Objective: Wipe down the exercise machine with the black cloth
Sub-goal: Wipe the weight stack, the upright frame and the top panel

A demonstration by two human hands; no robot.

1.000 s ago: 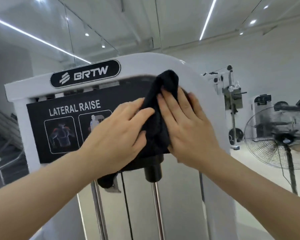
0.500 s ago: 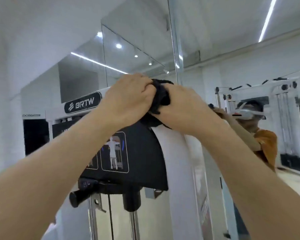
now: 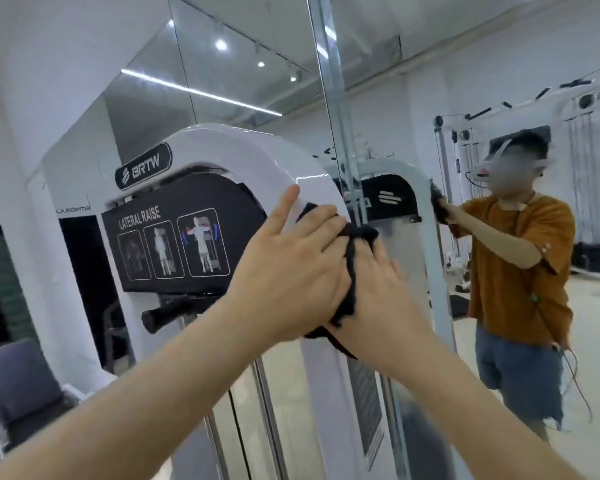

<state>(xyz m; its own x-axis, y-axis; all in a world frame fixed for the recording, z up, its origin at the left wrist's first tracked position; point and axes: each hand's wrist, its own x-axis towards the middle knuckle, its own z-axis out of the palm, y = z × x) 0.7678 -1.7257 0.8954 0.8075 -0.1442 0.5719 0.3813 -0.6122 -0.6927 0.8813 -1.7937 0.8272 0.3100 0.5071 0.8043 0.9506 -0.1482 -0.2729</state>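
Wiping reaches the exercise machine's point(image 3: 243, 150) curved right upright: your left hand point(image 3: 284, 271) presses the black cloth point(image 3: 359, 237) there with straight fingers point(image 3: 312, 230), your right hand's point(image 3: 381, 299) fingers are hidden beneath it and I cannot tell their curl, so next sweep downward, keeping pressure.

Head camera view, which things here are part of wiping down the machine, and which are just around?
In the job: black cloth; left hand and right hand, both on it; white exercise machine frame.
Just around: wall mirror; cable machine reflected in it.
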